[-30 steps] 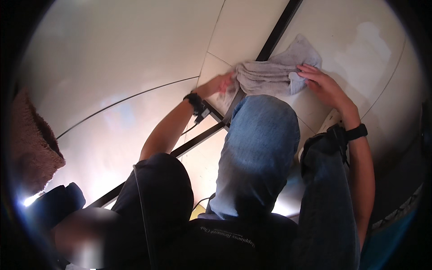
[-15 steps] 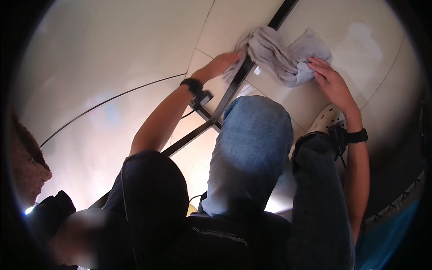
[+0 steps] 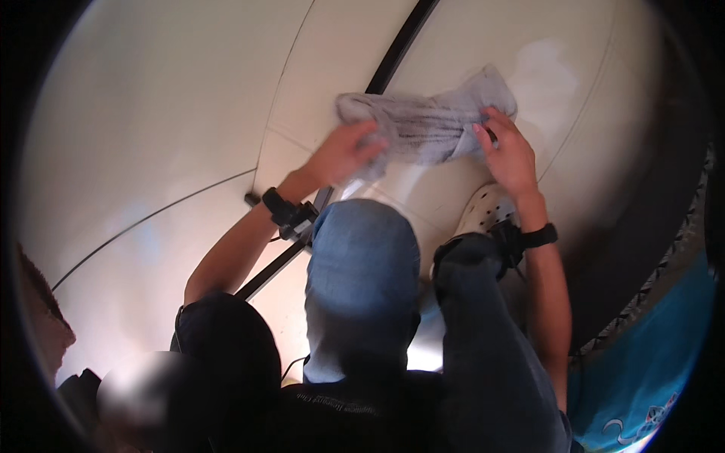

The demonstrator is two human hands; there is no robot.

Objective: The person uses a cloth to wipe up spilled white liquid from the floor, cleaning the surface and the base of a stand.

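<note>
A crumpled grey cloth is stretched between both hands just above the pale tiled floor. My left hand grips its left end and my right hand grips its right end. Both wrists carry dark bands. Below the hands, my bent knee in blue jeans and my other leg in darker trousers fill the middle of the view. A white perforated shoe shows beside the right forearm.
A dark strip runs diagonally across the floor under the cloth. A dark border and a blue patterned surface lie at the lower right. A brownish fabric thing sits at the left edge.
The cloth went from lying bunched on the floor to being gathered and pulled out between both hands. My left hand moved right along it, closer to my right hand.
</note>
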